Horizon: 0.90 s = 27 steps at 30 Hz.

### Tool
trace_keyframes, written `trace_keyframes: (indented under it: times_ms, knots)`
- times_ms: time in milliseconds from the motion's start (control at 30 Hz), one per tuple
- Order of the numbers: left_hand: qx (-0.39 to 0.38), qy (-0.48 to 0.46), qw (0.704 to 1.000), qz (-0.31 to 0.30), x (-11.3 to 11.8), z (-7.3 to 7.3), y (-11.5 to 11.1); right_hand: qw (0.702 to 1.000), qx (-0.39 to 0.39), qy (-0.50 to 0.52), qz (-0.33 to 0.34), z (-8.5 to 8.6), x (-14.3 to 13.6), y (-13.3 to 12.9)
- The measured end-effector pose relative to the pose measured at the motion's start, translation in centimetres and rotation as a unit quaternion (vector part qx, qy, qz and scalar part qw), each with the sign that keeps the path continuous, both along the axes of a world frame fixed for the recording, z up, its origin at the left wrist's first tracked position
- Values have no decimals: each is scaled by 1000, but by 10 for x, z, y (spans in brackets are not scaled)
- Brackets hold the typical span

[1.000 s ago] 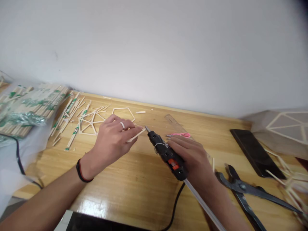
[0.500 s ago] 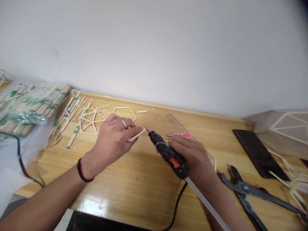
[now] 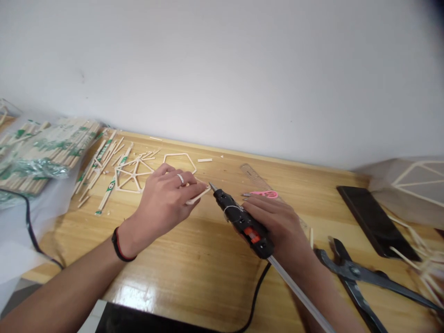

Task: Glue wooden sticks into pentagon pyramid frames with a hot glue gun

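Note:
My right hand is wrapped round a black hot glue gun, with a clear glue stick coming out of its rear. The gun's metal nozzle points up and left, at the end of some thin wooden sticks. Those sticks are pinched in my left hand, whose fingers hide most of them. Just beyond that hand lies a pentagon frame of sticks. To its left is a spoked stick frame.
Loose sticks and packs of wrapped chopsticks lie at left. Pink scissors and a clear ruler are beyond my right hand. Large pliers, a black phone and stick structures occupy the right. A black cord trails below the gun.
Almost nothing differs. The nozzle stays at the stick end, and the whole view has shifted very slightly.

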<state>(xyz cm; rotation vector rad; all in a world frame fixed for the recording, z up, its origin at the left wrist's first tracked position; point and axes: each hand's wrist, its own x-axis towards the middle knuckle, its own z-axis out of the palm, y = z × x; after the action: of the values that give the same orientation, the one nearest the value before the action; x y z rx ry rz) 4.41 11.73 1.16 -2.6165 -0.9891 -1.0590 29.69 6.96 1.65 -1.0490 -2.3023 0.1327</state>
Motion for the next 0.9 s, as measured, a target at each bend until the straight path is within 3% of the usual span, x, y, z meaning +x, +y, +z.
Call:
trace_keyframes:
  times_ms: [233,433,600,767,900]
  knots:
    - [1,-16,1000,12,3,1,-1,1000,-25,15,-4,-3,1,-2]
    - [11,-57,998,14,5,5,-4,983,-113,142,11,3,-3,-3]
    - [-23,-97,995,15,5,6,-8,973,-123,195,11,8,-4,-4]
    - [-93,-166,982,-8,9,12,-11,970,-135,201,-11,9,-2,-7]
    - [-259,-235,937,-23,11,20,-12,969,-137,207,-19,12,-4,-7]
